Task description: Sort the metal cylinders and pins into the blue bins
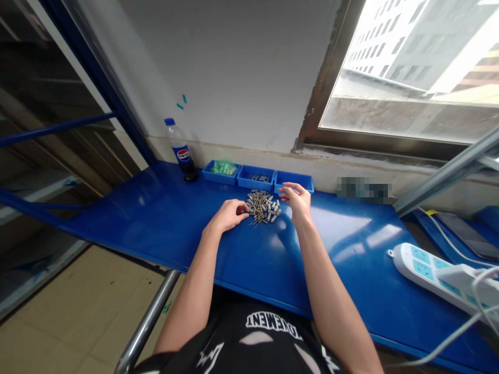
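A pile of brass-coloured screws point(258, 200) mixed with short grey cylindrical plugs point(274, 212) lies on the blue table. At the pile's left edge is my left hand point(231, 215), thumb and forefinger pinched together; whatever is between their tips is too small to make out. My right hand point(298, 199) hovers right of the pile, in front of the right blue bin point(306, 183). Its fingers are loosely bent and apart, with nothing visible in them. Grey pieces lie in the middle blue bin point(245, 179); green plastic packets point(223, 167) fill the left blue bin point(210, 177).
A cola bottle point(182, 154) stands left of the bins by the wall. On the right of the blue table point(156, 218) lies a white power strip point(424, 275) with cables. A slanted metal bar point(440, 174) rises behind it. A pixelated patch covers something beside the wall.
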The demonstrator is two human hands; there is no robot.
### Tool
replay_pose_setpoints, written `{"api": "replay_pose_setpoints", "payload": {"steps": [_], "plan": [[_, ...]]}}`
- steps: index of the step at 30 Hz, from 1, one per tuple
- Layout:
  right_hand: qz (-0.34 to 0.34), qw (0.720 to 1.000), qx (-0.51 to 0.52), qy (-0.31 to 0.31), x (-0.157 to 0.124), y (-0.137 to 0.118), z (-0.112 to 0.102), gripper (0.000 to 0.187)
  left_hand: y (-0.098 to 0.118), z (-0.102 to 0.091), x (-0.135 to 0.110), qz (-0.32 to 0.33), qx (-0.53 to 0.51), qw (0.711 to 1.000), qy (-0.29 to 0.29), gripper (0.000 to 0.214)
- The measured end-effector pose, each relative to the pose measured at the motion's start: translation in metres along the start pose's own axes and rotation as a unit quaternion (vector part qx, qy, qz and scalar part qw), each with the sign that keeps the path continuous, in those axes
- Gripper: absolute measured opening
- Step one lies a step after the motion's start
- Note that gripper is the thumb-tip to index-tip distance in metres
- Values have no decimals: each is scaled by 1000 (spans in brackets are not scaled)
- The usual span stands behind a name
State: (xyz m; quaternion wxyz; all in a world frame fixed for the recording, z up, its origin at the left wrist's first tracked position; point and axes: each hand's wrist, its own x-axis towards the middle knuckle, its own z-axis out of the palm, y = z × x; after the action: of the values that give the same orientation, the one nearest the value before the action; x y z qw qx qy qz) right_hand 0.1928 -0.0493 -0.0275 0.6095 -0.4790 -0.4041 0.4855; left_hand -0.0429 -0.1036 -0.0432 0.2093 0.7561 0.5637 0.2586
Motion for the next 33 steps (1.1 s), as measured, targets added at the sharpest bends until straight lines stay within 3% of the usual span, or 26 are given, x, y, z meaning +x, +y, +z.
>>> {"api": "replay_pose_setpoints", "payload": {"steps": [3,6,10,12,16,20,23,25,28,30,33], "plan": [[6,1000,4,-13,-3,-3,4,24,-1,-5,1,5,25,999,-22,11],[26,998,-24,-53,-5,-3,7,20,2,-23,-2,1,27,999,-27,12],[86,982,-65,-153,-12,-4,11,20,19,-43,-1,15,-59,996,58,14],[112,971,-42,-210,-17,-6,12,27,31,-42,5,42,-102,988,104,13],[111,958,26,-264,-23,-8,12,34,47,-24,18,79,-130,984,96,11],[79,968,22,-236,-16,0,11,29,50,-12,26,87,-117,984,99,9],[34,990,8,-139,-6,7,7,28,45,-10,21,67,-98,989,91,13],[-8,999,14,-51,1,10,3,33,41,-11,13,40,-80,995,52,14],[-53,997,25,42,7,10,-4,48,33,-9,-1,14,-49,997,-57,12],[-52,997,31,56,9,10,-7,51,29,-4,-8,3,-34,997,-71,11],[-32,998,37,48,10,9,-9,41,25,4,-11,6,-22,999,-42,8]]}}
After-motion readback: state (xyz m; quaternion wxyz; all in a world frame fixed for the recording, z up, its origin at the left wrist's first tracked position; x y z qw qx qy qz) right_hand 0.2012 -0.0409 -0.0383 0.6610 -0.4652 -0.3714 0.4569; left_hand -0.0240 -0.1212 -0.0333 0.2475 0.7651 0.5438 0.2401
